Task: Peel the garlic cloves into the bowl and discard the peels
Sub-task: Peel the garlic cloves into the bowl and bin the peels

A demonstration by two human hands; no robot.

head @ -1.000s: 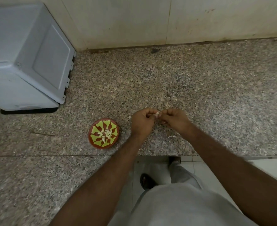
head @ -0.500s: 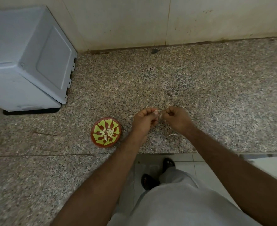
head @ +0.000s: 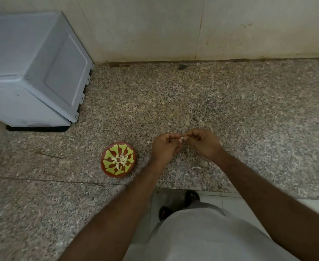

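A small pale garlic clove (head: pixel 181 138) is pinched between the fingertips of my left hand (head: pixel 164 146) and my right hand (head: pixel 203 143), held a little above the speckled granite counter (head: pixel 230 102). Both hands are closed around it, so most of the clove is hidden. To the left of my left hand stands a small red-brown bowl (head: pixel 106 157) with a yellow-green pattern. Several peeled white cloves (head: pixel 119 160) lie in its middle. A thin scrap of peel (head: pixel 194 168) lies on the counter under my right wrist.
A grey box-shaped appliance (head: pixel 32 72) fills the back left corner of the counter. A beige tiled wall (head: pixel 192 25) runs along the back. The counter's front edge is near my body, with floor tiles and my sandalled foot (head: pixel 191 196) below.
My hands stay together on the clove, with small finger movements. The view has shifted slightly; the bowl has not moved.
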